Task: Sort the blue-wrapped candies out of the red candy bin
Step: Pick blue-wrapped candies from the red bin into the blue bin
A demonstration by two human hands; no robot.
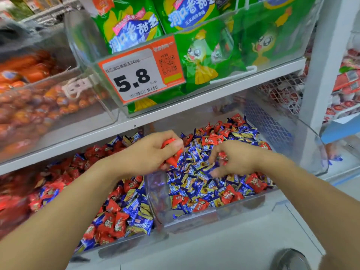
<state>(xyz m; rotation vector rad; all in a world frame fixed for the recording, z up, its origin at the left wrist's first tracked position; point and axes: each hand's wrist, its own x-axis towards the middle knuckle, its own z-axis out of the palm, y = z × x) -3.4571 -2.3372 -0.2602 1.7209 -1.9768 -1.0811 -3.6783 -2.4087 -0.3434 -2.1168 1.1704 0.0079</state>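
Two bare arms reach into clear candy bins on a low shelf. The left hand is curled tight around a few red candies, and it sits just above the clear wall between the two bins. The right hand is down in the right bin. Its fingers are bent and dip into the pile, but the hand is blurry, so I cannot tell if it is pinching a candy or only touching them. The right bin is full of mostly blue candies, with some red ones mixed in at the back and near the front. The left bin has lots of red candies too, and a bunch of blue ones lie in it near the clear wall. On the shelf above stands a clear box with green bags that have a cartoon face on them. A price tag on the front of that box says 5.8. To the left of it is another clear box with orange packs, but they look blurry. On the far right, past a white post, there are more red packs.
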